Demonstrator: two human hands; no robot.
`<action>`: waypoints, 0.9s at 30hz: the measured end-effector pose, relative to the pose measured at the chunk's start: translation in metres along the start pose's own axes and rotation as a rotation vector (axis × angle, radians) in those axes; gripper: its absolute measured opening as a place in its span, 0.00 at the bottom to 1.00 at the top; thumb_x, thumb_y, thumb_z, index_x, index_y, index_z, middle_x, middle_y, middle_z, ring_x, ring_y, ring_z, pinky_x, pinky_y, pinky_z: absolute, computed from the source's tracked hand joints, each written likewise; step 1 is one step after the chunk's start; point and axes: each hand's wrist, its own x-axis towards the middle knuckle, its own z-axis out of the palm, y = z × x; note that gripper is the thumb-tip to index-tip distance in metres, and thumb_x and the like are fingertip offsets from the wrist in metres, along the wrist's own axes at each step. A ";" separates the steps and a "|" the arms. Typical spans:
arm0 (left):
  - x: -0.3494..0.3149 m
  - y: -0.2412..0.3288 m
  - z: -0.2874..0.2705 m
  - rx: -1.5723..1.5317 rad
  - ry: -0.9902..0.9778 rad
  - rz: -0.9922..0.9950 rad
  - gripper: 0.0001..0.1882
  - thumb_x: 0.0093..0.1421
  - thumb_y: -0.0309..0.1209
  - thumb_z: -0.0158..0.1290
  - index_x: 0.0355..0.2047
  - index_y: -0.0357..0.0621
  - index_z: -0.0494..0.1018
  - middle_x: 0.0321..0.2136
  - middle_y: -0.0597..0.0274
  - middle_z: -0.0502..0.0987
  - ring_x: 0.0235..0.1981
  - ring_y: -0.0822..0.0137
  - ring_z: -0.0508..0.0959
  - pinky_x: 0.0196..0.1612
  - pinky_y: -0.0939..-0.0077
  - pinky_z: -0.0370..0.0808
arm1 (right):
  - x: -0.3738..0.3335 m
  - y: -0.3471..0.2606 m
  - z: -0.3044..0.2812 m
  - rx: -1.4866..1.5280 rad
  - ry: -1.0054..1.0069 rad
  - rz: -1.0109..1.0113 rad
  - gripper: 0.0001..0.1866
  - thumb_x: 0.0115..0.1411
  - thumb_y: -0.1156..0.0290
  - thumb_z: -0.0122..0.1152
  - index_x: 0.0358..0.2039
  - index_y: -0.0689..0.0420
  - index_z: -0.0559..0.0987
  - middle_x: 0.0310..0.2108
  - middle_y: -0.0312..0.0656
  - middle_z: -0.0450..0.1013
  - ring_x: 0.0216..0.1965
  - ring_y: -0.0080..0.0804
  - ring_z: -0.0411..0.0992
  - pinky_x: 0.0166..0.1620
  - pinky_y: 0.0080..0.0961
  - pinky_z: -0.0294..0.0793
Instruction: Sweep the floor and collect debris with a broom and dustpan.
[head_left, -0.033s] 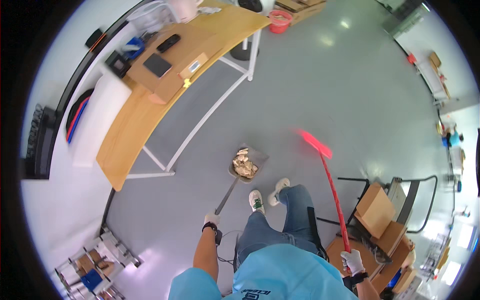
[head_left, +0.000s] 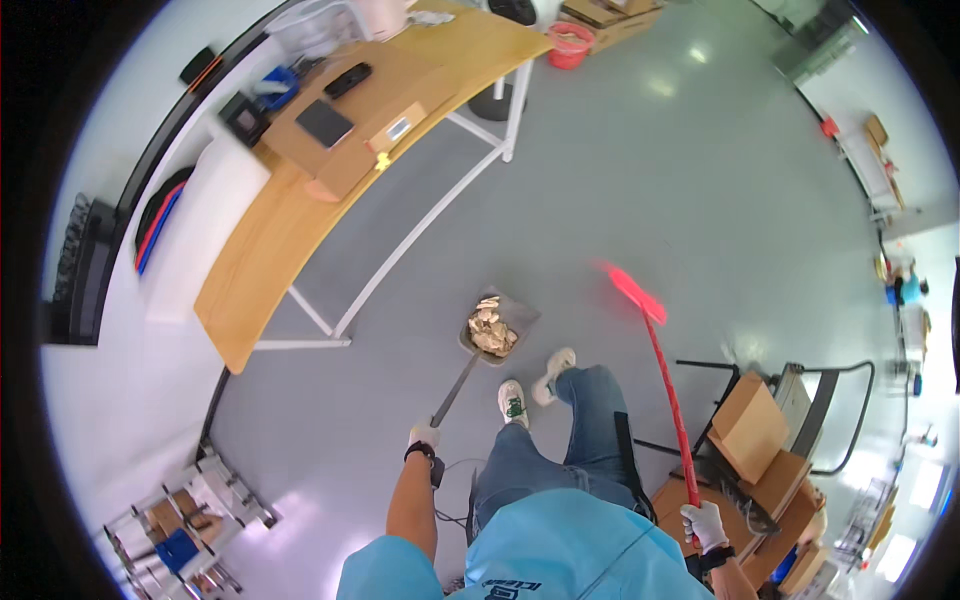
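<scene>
The gloved left hand is grasping the handle of a grey dustpan, which is just before the white shoes and contains pale brown scraps. The gloved right hand is closed around the stick of a red broom, whose blurred head is to the right, apart from the dustpan.

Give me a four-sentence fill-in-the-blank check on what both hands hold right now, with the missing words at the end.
1. The left hand grips the dustpan by its ____.
2. The right hand holds the broom, whose stick is coloured ____.
3. Pale scraps lie ____ the dustpan.
4. Both hands wear white ____.

Missing words: handle; red; in; gloves.
</scene>
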 end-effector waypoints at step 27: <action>-0.079 -0.026 0.041 -0.016 0.074 -0.088 0.19 0.52 0.30 0.39 0.45 0.59 0.65 0.38 0.52 0.71 0.40 0.54 0.71 0.41 0.63 0.69 | 0.016 -0.017 -0.022 -0.309 -0.111 -0.051 0.05 0.46 0.76 0.54 0.21 0.59 0.67 0.11 0.33 0.60 0.09 0.20 0.56 0.13 0.16 0.56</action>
